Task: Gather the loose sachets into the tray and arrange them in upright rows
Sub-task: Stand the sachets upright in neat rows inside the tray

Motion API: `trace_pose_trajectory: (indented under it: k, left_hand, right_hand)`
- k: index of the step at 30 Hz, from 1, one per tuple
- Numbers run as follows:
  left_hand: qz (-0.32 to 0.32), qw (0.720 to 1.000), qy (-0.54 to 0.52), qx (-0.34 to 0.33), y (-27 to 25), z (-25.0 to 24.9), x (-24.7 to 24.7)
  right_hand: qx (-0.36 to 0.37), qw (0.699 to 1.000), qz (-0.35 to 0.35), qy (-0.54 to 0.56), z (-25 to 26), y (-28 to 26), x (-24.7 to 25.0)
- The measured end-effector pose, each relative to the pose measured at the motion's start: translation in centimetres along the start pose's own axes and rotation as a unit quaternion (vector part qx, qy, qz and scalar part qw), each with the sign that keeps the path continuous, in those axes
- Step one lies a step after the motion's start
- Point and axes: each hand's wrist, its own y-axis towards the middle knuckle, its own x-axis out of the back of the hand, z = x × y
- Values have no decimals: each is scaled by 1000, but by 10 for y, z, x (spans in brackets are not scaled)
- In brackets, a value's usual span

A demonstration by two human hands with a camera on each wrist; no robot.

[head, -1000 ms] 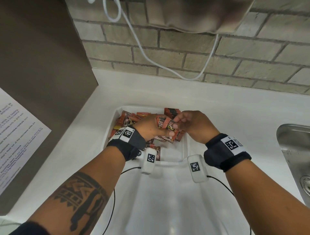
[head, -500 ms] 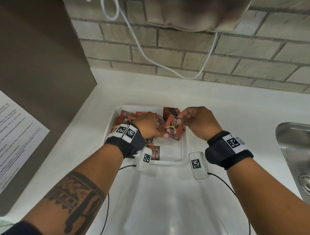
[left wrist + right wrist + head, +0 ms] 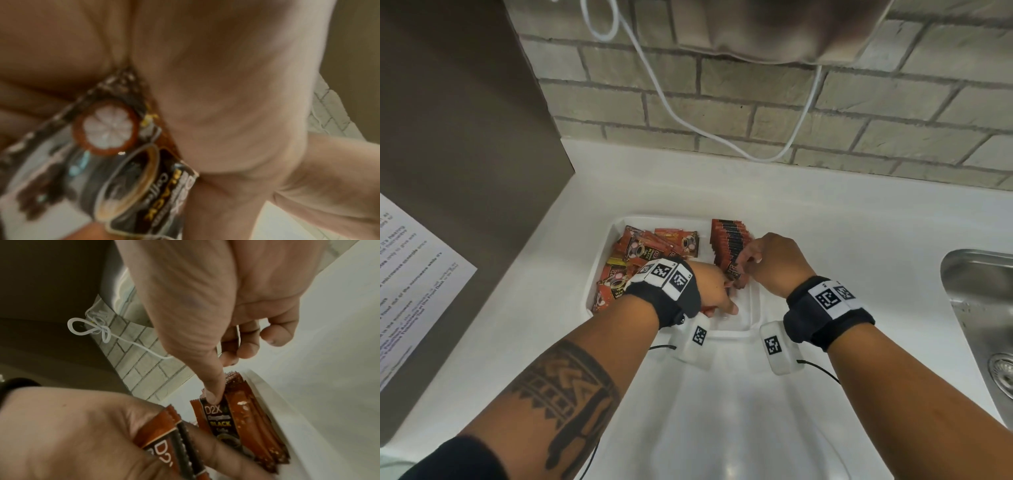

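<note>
- The left hand [image 3: 714,286] reaches into the near part of the white tray [image 3: 602,274], fingers curled round a small bundle of sachets [image 3: 174,446]; the right wrist view shows their orange tops and the letters D2X poking out between its fingers, and the left wrist view shows a printed coffee cup and the word BLACK on a sachet pressed against the palm.
- The right hand [image 3: 770,262] sits just to the right of the left one, over the tray's right side. Its thumb [image 3: 213,391] presses down on the top edge of the front sachet of an upright row [image 3: 729,245], while its other fingers curl behind the same packets (so the row's near end is pinched between thumb and fingers).
- That upright row stands along the tray's right wall and runs away from the right hand toward the far edge, packets packed face to face.
- Beyond the left wrist and to its left, a heap of loose sachets [image 3: 640,253] lies flat and overlapping in the tray's left half, some tilted, one yellow-topped.
- The two hands are close together, nearly touching at the fingertips.
- The tray rests on a white counter [image 3: 859,240]; to the right of the right forearm is a steel sink [image 3: 979,308].
- Beyond both hands rises a brick wall [image 3: 756,113] with a white cable [image 3: 671,109] looping down it.
- Left of the left arm hangs a printed paper notice [image 3: 410,267] on a brown panel.
</note>
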Motion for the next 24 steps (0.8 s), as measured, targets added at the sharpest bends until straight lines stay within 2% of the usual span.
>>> trace_pose_trajectory:
  k: [7, 18, 24]
  left_hand:
    - [-6, 1000, -24, 10, 22, 2, 0]
    - [-4, 998, -65, -22, 27, -8, 0]
    - [-11, 999, -31, -31, 19, -5, 1]
  right_hand:
    - [-3, 1000, 1, 3, -1, 4, -1]
    - [16, 1000, 0, -23, -1, 2, 2]
    - [11, 999, -3, -30, -4, 0, 1]
